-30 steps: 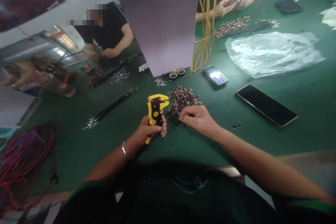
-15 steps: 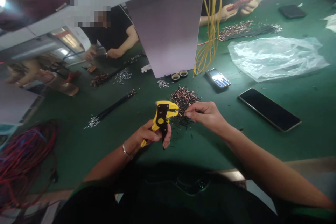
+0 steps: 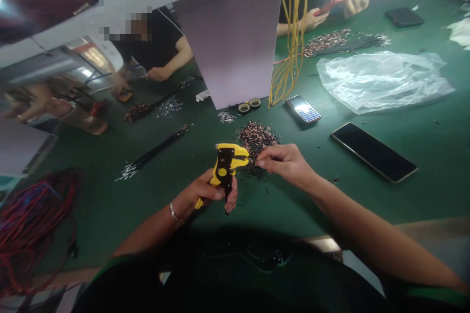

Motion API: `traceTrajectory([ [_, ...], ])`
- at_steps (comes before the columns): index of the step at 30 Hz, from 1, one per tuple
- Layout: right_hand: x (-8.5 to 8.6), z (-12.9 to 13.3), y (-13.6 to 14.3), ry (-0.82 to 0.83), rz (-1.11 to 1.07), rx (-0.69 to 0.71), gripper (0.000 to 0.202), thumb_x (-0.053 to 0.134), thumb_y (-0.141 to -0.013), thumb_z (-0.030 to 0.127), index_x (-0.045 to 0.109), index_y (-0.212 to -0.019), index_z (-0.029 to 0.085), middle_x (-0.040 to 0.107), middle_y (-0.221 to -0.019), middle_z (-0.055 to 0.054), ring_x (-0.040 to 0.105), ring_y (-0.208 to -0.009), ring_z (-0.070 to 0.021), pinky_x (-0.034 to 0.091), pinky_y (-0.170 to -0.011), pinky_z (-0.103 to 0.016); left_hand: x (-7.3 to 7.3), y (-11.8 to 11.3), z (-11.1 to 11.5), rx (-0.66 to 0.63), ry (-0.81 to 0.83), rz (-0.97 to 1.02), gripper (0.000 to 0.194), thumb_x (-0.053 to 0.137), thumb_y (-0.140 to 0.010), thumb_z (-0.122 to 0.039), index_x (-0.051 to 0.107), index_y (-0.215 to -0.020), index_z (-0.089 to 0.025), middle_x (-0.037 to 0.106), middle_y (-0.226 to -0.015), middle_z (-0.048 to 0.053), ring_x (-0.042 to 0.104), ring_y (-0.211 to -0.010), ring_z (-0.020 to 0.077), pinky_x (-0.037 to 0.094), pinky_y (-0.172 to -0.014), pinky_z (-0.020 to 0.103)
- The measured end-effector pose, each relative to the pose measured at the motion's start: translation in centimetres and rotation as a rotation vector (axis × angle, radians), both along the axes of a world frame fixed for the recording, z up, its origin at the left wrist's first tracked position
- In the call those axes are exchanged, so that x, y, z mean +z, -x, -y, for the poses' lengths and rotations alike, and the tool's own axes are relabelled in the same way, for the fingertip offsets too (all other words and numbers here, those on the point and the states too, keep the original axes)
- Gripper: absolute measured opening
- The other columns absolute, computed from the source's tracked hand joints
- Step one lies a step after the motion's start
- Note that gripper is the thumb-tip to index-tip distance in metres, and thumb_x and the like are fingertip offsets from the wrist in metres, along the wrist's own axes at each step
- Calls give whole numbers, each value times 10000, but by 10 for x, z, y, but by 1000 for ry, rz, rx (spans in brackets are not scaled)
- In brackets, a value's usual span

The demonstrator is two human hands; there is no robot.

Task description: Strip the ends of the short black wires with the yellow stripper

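Observation:
My left hand is wrapped round the handles of a yellow and black wire stripper, whose jaws point right. My right hand is pinched just right of the jaws; whatever lies between its fingertips is too small to name. Behind and partly under the fingertips lies a pile of short copper and black wire pieces. A bundle of black wires with pale ends rests on the green table, left of the tool.
A keypad phone, a large black phone and a clear plastic bag lie at the right. Yellow wires hang beside a pale panel. Red cables are coiled at left. Two people work across the table.
The stripper's jaws have come closer together, and my right fingertips are slightly nearer to them. Across the table, a person's hand at the left has moved down to an orange object.

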State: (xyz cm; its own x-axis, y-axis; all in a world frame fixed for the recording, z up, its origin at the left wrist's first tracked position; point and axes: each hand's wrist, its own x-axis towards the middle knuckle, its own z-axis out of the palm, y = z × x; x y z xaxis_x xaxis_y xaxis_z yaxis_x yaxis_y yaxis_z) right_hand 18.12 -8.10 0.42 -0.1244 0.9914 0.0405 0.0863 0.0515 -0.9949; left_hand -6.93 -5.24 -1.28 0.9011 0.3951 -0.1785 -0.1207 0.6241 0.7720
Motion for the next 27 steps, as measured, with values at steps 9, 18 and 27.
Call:
traceTrajectory([
  [9, 2, 0, 1, 26, -19, 1, 165, 680, -692, 316, 713, -629, 167, 471, -467, 39, 387, -468, -94, 283, -471, -270, -1, 1, 1, 11, -10, 2, 285, 772, -677, -217, 694, -926, -103, 648, -690, 83, 601, -568, 194, 512, -558, 368],
  [18, -3, -1, 0, 9, 8, 5, 194, 683, -699, 335, 713, -649, 150, 472, -475, 38, 394, -477, -95, 284, -477, -265, 0, 2, 2, 46, -19, -22, 208, 755, -717, -181, 684, -893, -97, 638, -643, 60, 589, -513, 169, 509, -517, 332],
  [27, -6, -3, 2, 4, 9, -4, 217, 669, -717, 358, 708, -672, 149, 458, -481, 41, 390, -477, -96, 287, -482, -270, 3, 0, 8, 122, -29, -40, 153, 736, -735, -163, 670, -859, -100, 626, -601, 35, 567, -456, 141, 505, -460, 294],
])
